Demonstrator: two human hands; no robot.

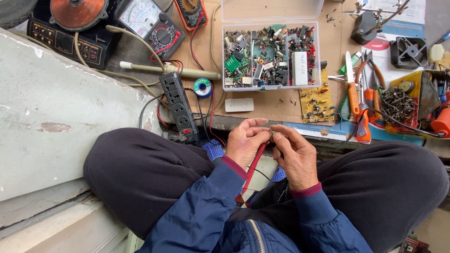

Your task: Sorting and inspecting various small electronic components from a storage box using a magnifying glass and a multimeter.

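Observation:
My left hand (244, 140) and my right hand (295, 152) meet above my lap, fingertips pinched together on a tiny part too small to make out. A red meter probe (254, 165) runs down from under my left hand, held against its palm. A second probe may lie under my right hand; I cannot tell. Both hands hover just in front of the low workbench edge. I sit cross-legged in dark trousers and a blue jacket.
A clear plastic box (271, 56) of mixed electronic parts sits ahead, beside a yellow circuit board (317, 103). A black power strip (178, 105), solder reel (203, 87) and analog multimeter (150, 26) lie left. Pliers, a knife and a tray of screws (398, 105) lie right.

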